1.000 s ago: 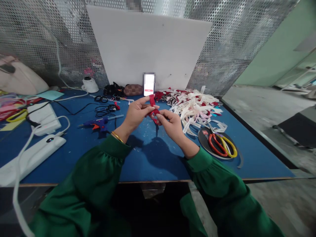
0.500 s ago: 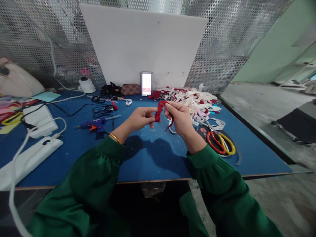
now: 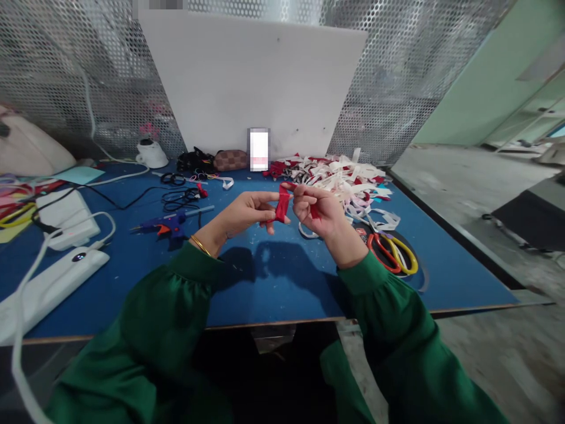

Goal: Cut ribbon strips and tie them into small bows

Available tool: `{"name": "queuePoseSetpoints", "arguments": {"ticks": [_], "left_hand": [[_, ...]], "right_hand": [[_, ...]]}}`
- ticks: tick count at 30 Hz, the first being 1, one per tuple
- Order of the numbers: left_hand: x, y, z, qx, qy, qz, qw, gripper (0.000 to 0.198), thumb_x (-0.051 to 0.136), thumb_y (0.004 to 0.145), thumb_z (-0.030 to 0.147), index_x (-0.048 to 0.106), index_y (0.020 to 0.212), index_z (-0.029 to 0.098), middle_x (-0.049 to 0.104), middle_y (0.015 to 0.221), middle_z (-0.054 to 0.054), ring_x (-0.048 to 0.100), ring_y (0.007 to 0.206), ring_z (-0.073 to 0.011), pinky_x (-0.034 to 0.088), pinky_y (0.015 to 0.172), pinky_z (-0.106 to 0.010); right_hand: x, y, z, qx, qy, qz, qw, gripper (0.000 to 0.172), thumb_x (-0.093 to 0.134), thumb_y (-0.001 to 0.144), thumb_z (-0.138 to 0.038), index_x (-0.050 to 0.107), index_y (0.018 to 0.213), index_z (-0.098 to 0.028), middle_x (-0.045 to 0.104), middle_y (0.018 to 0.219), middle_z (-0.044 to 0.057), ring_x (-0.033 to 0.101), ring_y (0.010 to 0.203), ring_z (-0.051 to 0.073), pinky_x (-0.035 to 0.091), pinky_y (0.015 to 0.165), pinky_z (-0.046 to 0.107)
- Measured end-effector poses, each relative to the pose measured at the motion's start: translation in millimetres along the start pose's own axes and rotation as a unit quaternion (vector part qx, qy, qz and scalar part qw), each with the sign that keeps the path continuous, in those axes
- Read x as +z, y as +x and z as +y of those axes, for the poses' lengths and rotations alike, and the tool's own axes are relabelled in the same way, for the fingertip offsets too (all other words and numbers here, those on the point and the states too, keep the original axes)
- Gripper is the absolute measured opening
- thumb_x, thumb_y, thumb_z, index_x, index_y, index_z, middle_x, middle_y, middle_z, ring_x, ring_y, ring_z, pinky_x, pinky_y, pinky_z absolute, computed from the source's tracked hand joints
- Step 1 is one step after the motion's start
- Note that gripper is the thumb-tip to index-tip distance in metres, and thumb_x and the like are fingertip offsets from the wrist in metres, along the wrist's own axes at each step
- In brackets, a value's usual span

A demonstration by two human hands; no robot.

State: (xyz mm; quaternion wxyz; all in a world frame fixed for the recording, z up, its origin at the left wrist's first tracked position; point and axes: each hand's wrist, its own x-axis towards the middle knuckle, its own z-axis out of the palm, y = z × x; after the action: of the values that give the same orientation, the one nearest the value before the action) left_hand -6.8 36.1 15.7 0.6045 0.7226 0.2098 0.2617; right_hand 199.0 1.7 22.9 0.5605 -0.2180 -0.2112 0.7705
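Observation:
Both my hands are raised over the blue table (image 3: 273, 282), working one red ribbon (image 3: 282, 206). My left hand (image 3: 247, 211) pinches the folded part of the ribbon between thumb and fingers. My right hand (image 3: 320, 212) is closed on the ribbon's other end, which shows red inside the palm. A gold bangle (image 3: 199, 244) sits on my left wrist, and green sleeves cover both arms.
A heap of white and red ribbon scraps (image 3: 344, 176) lies behind my right hand. Red and yellow scissors (image 3: 392, 252) rest on a black disc to the right. A blue glue gun (image 3: 170, 222), black hair ties (image 3: 176, 197), white power strips (image 3: 53, 277) and cables lie left. A phone (image 3: 259, 149) leans on a white board.
My right hand rose from below the ribbon to the right of it, pulling one end across. The ribbon went from held upright to folded between both hands.

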Motion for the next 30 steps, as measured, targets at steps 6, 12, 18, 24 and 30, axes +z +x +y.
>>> {"name": "queuePoseSetpoints", "arguments": {"ticks": [6,12,18,24,30], "left_hand": [[-1.4,-0.8,0.9,0.005,-0.013,-0.009,1.0,0.054,0.071,0.086,0.029,0.06,0.136,0.015,0.078,0.096,-0.014,0.068,0.057,-0.0119,0.043,0.053,-0.021],[-0.7,-1.8,1.8,0.025,-0.034,-0.002,0.999,0.058,0.072,0.085,0.029,0.057,0.14,0.018,0.078,0.093,-0.012,0.067,0.056,-0.0122,0.049,0.055,-0.023],[0.2,-2.3,1.6,0.024,-0.052,-0.015,0.998,0.064,0.076,0.082,0.031,0.055,0.141,0.018,0.077,0.093,-0.012,0.068,0.058,-0.0137,0.05,0.056,-0.024],[1.5,-2.7,4.1,0.017,-0.051,-0.01,0.998,0.066,0.076,0.081,0.027,0.054,0.143,0.018,0.078,0.087,-0.011,0.067,0.055,-0.0131,0.049,0.054,-0.023],[1.9,-4.8,4.3,0.004,-0.051,-0.057,0.997,0.063,0.075,0.082,0.03,0.057,0.14,0.017,0.078,0.09,-0.013,0.067,0.055,-0.0135,0.051,0.055,-0.024]], "right_hand": [[-2.3,2.3,10.7,-0.077,-0.043,-0.031,0.996,0.034,0.037,0.09,-0.008,0.057,0.114,-0.023,0.074,0.101,-0.002,0.037,0.041,0.004,0.058,0.06,0.017],[-6.1,7.2,19.9,-0.116,-0.236,-0.014,0.965,0.029,0.057,0.078,-0.018,0.067,0.105,-0.016,0.062,0.067,-0.005,0.027,0.041,0.006,0.055,0.063,0.024],[-4.1,8.5,36.4,-0.178,-0.315,-0.004,0.932,0.048,0.063,0.07,-0.019,0.064,0.118,-0.021,0.069,0.081,-0.002,0.043,0.049,0.008,0.045,0.052,0.023],[-10.2,12.8,45.2,-0.292,-0.387,0.006,0.875,0.021,0.065,0.074,-0.02,0.073,0.093,-0.022,0.069,0.078,-0.003,0.058,0.07,0.012,0.048,0.069,0.026],[-13.8,10.9,36.9,-0.392,-0.511,0.08,0.761,0.02,0.056,0.086,-0.027,0.076,0.086,-0.024,0.073,0.085,0.001,0.065,0.085,0.018,0.049,0.082,0.032]]}}
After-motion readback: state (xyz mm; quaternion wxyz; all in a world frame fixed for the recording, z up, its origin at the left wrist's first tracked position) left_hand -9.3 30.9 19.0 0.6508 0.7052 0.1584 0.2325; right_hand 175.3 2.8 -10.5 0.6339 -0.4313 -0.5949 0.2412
